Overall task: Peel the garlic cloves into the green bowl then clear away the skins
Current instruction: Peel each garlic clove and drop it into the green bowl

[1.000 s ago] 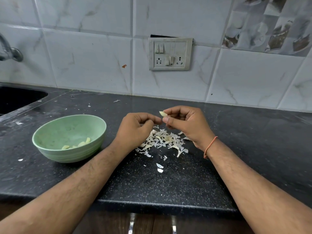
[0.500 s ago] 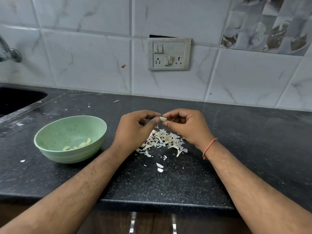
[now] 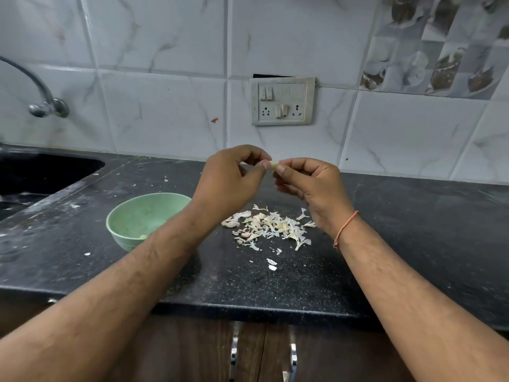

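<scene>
A small pale garlic clove (image 3: 274,164) is held in the air between both hands, above the black counter. My left hand (image 3: 228,183) pinches it from the left with thumb and fingertips. My right hand (image 3: 311,188) pinches it from the right. A heap of white garlic skins (image 3: 268,226) lies on the counter below the hands. The green bowl (image 3: 143,216) stands to the left of the heap; my left forearm hides its right side, and a bit of peeled clove (image 3: 143,236) shows inside.
A black sink (image 3: 41,172) with a metal tap (image 3: 46,106) is at the far left. A switch panel (image 3: 282,102) sits on the tiled wall. Stray skin flakes (image 3: 272,264) dot the counter (image 3: 413,230). The counter's front edge runs above cabinet handles (image 3: 234,351).
Both hands have risen from just above the skin heap, still pinching the clove between them. The camera view has tilted, so the bowl and heap appear lower and further right.
</scene>
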